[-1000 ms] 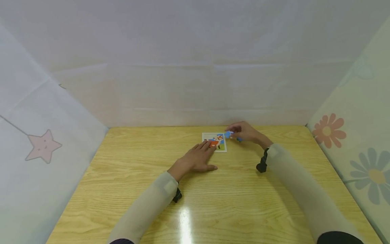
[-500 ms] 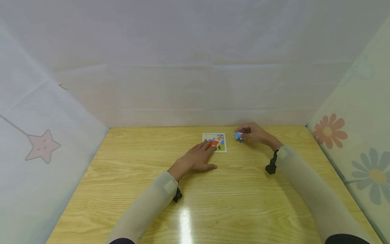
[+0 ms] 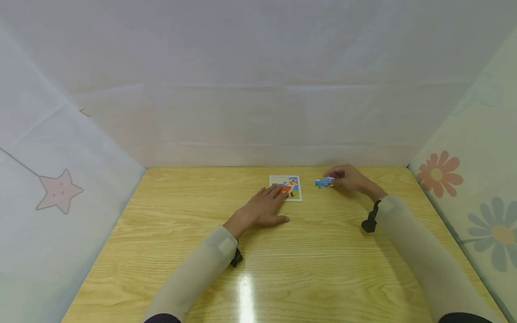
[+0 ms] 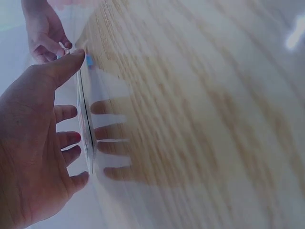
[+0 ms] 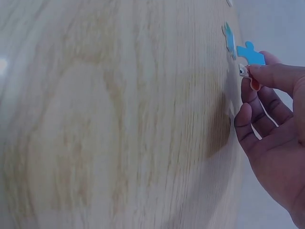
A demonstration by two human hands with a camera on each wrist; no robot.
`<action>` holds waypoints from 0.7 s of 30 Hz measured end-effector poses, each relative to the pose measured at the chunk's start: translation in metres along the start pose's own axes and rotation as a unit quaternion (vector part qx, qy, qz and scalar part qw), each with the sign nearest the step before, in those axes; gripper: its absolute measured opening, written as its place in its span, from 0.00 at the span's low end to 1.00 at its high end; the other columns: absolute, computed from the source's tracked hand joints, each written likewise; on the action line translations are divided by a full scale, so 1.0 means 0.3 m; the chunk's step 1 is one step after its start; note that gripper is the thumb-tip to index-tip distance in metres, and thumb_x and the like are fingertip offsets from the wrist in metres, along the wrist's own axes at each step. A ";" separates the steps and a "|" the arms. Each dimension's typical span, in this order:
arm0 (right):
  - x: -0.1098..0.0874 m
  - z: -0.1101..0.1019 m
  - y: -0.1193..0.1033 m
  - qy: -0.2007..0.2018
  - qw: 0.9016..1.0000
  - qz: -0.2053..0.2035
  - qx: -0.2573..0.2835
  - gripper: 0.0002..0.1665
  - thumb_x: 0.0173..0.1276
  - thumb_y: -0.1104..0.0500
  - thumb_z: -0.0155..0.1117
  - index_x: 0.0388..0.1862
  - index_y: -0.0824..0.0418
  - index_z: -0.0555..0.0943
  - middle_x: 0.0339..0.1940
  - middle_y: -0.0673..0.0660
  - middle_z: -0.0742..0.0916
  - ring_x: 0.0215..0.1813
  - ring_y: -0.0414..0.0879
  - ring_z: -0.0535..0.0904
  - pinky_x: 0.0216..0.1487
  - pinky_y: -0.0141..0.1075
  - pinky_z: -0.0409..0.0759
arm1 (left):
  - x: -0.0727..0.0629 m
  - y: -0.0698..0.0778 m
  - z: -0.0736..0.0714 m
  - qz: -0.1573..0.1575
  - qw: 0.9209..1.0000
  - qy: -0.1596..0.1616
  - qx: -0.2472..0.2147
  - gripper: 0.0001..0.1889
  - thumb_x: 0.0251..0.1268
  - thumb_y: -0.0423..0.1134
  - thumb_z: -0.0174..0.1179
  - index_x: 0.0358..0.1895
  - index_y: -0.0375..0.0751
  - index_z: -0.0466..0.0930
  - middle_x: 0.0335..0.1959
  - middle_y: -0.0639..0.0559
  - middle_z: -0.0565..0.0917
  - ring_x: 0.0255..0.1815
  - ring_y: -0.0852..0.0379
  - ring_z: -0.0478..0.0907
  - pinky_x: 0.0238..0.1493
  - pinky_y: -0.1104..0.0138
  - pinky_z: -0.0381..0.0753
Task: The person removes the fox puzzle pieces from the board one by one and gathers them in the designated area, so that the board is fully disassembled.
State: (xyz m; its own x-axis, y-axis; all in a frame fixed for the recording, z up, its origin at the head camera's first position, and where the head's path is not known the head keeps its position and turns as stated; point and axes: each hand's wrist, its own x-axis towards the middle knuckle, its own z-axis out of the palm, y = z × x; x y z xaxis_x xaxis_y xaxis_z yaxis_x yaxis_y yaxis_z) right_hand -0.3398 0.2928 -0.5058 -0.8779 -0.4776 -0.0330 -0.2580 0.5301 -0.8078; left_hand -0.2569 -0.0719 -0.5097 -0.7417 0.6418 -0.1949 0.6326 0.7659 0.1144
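A small square jigsaw puzzle in a white frame (image 3: 300,193) lies near the back of the table, with a fox picture partly assembled. My left hand (image 3: 264,209) rests its outstretched fingertips on its lower left part, hiding some of it. To the right of the frame, my right hand (image 3: 349,177) pinches a blue puzzle piece (image 5: 251,55) with orange and white on it, between thumb and fingers. The piece is held tilted up close over the table. Just beyond it, another blue and green puzzle piece (image 5: 229,40) lies on the table.
The wooden table (image 3: 258,260) ends at a pale cloth wall (image 3: 226,125) close behind the puzzle. Printed cloth walls also stand at the left and right. A bright light reflection lies on the front of the table.
My right hand has moved right, away from the frame, carrying the blue piece past the loose piece, which now shows more fully. My left hand has stayed on the puzzle.
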 end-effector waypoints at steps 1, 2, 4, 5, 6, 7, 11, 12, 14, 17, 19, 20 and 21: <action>-0.004 -0.001 0.002 0.000 1.000 0.003 -0.001 0.18 0.75 0.69 0.68 0.62 0.70 0.85 0.56 0.67 0.88 0.57 0.59 0.84 0.51 0.30 0.80 | 0.001 0.001 0.000 0.002 1.000 0.002 0.003 0.47 0.77 0.73 0.47 0.88 0.51 0.48 0.89 0.43 0.47 0.89 0.46 0.41 0.86 0.47 0.48; -0.009 -0.003 0.002 -0.001 1.000 0.004 -0.003 0.18 0.75 0.69 0.67 0.62 0.70 0.84 0.57 0.68 0.88 0.58 0.60 0.83 0.51 0.30 0.80 | 0.001 0.003 -0.001 0.003 1.000 0.004 0.007 0.47 0.77 0.73 0.46 0.88 0.51 0.47 0.89 0.43 0.47 0.89 0.46 0.41 0.86 0.47 0.47; -0.018 -0.007 0.004 -0.001 1.000 0.005 -0.006 0.18 0.75 0.70 0.67 0.63 0.70 0.84 0.58 0.68 0.88 0.59 0.61 0.83 0.51 0.31 0.80 | 0.003 0.007 -0.003 0.006 1.000 0.009 0.011 0.48 0.78 0.73 0.45 0.89 0.50 0.47 0.89 0.43 0.47 0.89 0.46 0.41 0.86 0.47 0.47; -0.021 -0.008 0.004 0.000 1.000 0.007 -0.006 0.18 0.75 0.70 0.66 0.63 0.70 0.84 0.58 0.69 0.88 0.59 0.61 0.83 0.51 0.30 0.80 | 0.002 0.010 -0.005 0.007 1.000 0.010 0.012 0.48 0.78 0.73 0.45 0.89 0.49 0.46 0.89 0.43 0.47 0.89 0.45 0.41 0.86 0.47 0.47; -0.024 -0.009 0.005 0.000 1.000 0.007 -0.007 0.18 0.76 0.70 0.66 0.63 0.71 0.84 0.59 0.69 0.88 0.59 0.62 0.83 0.51 0.30 0.80 | 0.003 0.011 -0.006 0.009 1.000 0.013 0.011 0.47 0.78 0.73 0.44 0.89 0.49 0.46 0.89 0.42 0.47 0.89 0.45 0.41 0.86 0.47 0.47; -0.026 -0.011 0.007 0.002 1.000 0.009 -0.009 0.18 0.75 0.71 0.66 0.62 0.70 0.84 0.59 0.69 0.88 0.59 0.62 0.83 0.51 0.30 0.80 | 0.004 0.014 -0.006 0.012 1.000 0.016 0.012 0.47 0.78 0.73 0.44 0.88 0.48 0.46 0.89 0.42 0.47 0.89 0.45 0.41 0.86 0.47 0.47; -0.028 -0.015 0.015 0.007 1.000 0.006 -0.026 0.18 0.74 0.71 0.67 0.61 0.71 0.85 0.58 0.69 0.88 0.59 0.62 0.84 0.52 0.29 0.80 | 0.012 0.027 -0.006 0.022 0.999 0.024 0.014 0.46 0.79 0.72 0.44 0.88 0.47 0.48 0.89 0.42 0.47 0.89 0.44 0.42 0.87 0.48 0.47; -0.028 -0.017 0.017 0.009 0.999 0.007 -0.030 0.18 0.74 0.71 0.68 0.61 0.70 0.85 0.58 0.68 0.88 0.60 0.62 0.84 0.53 0.29 0.80 | 0.014 0.030 -0.006 0.024 0.999 0.025 0.016 0.46 0.79 0.72 0.44 0.88 0.47 0.48 0.89 0.42 0.46 0.89 0.44 0.41 0.87 0.49 0.46; -0.028 -0.020 0.024 0.013 0.999 0.010 -0.043 0.17 0.73 0.71 0.68 0.60 0.69 0.86 0.57 0.67 0.89 0.60 0.62 0.84 0.54 0.30 0.80 | 0.019 0.037 -0.004 0.025 0.999 0.027 0.016 0.47 0.79 0.72 0.43 0.88 0.47 0.47 0.89 0.43 0.46 0.89 0.45 0.41 0.87 0.50 0.45; -0.027 -0.023 0.035 0.021 0.998 0.017 -0.063 0.17 0.73 0.71 0.69 0.59 0.67 0.87 0.56 0.65 0.90 0.58 0.60 0.84 0.54 0.31 0.80 | 0.028 0.046 0.002 0.026 0.999 0.028 0.018 0.47 0.79 0.73 0.42 0.88 0.47 0.46 0.89 0.44 0.45 0.89 0.46 0.40 0.87 0.51 0.44; -0.029 -0.023 0.041 0.025 0.996 0.011 -0.079 0.17 0.72 0.71 0.69 0.58 0.67 0.88 0.55 0.64 0.90 0.56 0.59 0.85 0.53 0.33 0.80 | 0.032 0.049 0.005 0.027 0.999 0.026 0.019 0.47 0.79 0.73 0.41 0.88 0.47 0.45 0.89 0.44 0.45 0.90 0.46 0.40 0.87 0.51 0.43; -0.030 -0.023 0.044 0.027 0.996 0.007 -0.087 0.16 0.72 0.71 0.69 0.58 0.67 0.88 0.54 0.65 0.90 0.55 0.59 0.85 0.52 0.33 0.80 | 0.035 0.051 0.007 0.027 0.999 0.026 0.021 0.47 0.79 0.73 0.40 0.89 0.47 0.45 0.89 0.44 0.45 0.90 0.46 0.40 0.87 0.51 0.43; -0.031 -0.022 0.045 0.029 0.995 0.003 -0.090 0.16 0.72 0.71 0.70 0.57 0.67 0.88 0.53 0.65 0.91 0.54 0.59 0.85 0.52 0.34 0.80 | 0.037 0.052 0.008 0.028 0.999 0.025 0.023 0.47 0.79 0.73 0.40 0.89 0.47 0.45 0.89 0.44 0.45 0.90 0.46 0.40 0.87 0.52 0.43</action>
State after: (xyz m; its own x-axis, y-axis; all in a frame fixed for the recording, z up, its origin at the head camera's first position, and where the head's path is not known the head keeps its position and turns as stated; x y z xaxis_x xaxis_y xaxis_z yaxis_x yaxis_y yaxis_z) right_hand -0.3378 0.3092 -0.5125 -0.9005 -0.4349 0.0002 -0.3156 0.6531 -0.6884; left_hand -0.2548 -0.0528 -0.5125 -0.7143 0.6856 -0.1406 0.6822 0.7269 0.0786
